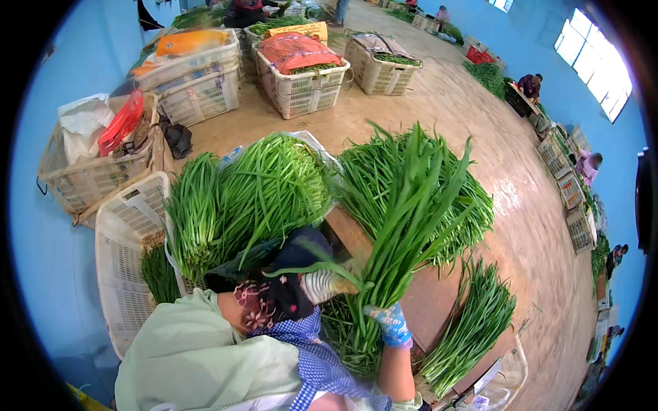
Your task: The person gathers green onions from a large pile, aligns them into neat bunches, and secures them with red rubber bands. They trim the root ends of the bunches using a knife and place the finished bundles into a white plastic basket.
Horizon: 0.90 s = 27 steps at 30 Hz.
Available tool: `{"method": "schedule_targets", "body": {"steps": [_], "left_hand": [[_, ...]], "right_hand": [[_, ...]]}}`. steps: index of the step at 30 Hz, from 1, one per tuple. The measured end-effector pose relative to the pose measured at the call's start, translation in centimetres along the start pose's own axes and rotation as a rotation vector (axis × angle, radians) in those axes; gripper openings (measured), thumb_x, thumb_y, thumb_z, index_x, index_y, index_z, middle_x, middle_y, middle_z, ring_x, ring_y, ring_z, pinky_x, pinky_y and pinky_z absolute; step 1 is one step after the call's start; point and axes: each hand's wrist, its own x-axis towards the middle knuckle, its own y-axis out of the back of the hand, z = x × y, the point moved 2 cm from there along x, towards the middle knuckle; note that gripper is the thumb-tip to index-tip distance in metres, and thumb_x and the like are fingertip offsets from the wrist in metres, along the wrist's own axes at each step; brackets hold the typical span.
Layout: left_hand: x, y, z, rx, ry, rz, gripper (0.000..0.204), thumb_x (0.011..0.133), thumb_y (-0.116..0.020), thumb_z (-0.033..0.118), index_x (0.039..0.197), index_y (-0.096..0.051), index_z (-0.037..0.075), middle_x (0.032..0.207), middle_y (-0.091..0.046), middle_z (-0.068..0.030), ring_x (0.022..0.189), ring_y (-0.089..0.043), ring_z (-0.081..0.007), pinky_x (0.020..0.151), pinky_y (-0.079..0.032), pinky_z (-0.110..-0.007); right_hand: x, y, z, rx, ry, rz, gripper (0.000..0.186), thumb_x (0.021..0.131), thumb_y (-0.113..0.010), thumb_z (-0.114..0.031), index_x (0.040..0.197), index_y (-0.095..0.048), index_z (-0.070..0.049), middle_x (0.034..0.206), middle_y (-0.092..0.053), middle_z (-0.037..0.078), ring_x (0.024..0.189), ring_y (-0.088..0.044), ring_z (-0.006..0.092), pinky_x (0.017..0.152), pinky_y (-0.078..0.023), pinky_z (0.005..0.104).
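A bunch of long green garlic chives point(394, 257) stands upright and fans out in front of me. My right hand point(391, 325), in a blue floral glove, is closed around its lower part. My left hand point(325, 285), in a striped glove, is at the left side of the same bunch, its fingers curled in and partly hidden by a long leaf. Behind the bunch lies a large heap of chives point(459, 202). Another bundle of chives point(471, 325) rests on the brown board point(430, 298) at my right. More loose chives point(329, 329) lie below my hands.
At my left is a big pile of chives point(271, 188) beside a white plastic crate point(122, 250). Farther off stand covered crates point(301, 89), stacked crates point(199, 96) and a crate with bags point(96, 178). Along the right wall people point(529, 87) sit by crates point(554, 156).
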Motion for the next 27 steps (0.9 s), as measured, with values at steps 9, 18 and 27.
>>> {"method": "schedule_targets", "body": {"steps": [9, 18, 27], "left_hand": [[10.6, -7.4, 15.1, -0.410, 0.135, -0.198, 0.065, 0.075, -0.072, 0.013, 0.131, -0.041, 0.001, 0.117, -0.057, -0.0061, 0.104, -0.054, -0.0166, 0.089, -0.045, -0.034], [16.8, -13.8, 15.8, 0.228, 0.005, -0.053, 0.059, 0.066, -0.077, 0.024, 0.115, -0.055, 0.001, 0.107, -0.063, -0.0113, 0.100, -0.057, -0.0201, 0.089, -0.042, -0.034], [21.6, -14.4, 8.7, 0.987, -0.420, -0.300, 0.083, 0.049, -0.079, 0.038, 0.124, -0.052, 0.016, 0.134, -0.043, -0.0090, 0.127, -0.036, -0.0299, 0.105, -0.015, -0.059]], "right_hand": [[-1.3, 3.3, 0.8, -0.430, 0.278, 0.245, 0.036, 0.072, -0.072, -0.002, 0.104, -0.057, -0.001, 0.096, -0.063, 0.006, 0.083, -0.058, 0.0167, 0.077, -0.048, 0.0325], [-3.1, 17.6, -1.1, -0.875, 0.413, 0.578, 0.049, 0.067, -0.077, -0.022, 0.108, -0.057, -0.003, 0.102, -0.063, 0.009, 0.089, -0.059, 0.0205, 0.084, -0.045, 0.0334], [-2.0, 23.8, 1.9, -0.420, 0.337, 0.617, 0.037, 0.076, -0.066, -0.011, 0.110, -0.056, -0.002, 0.109, -0.059, 0.011, 0.096, -0.056, 0.0208, 0.087, -0.045, 0.0329]]}}
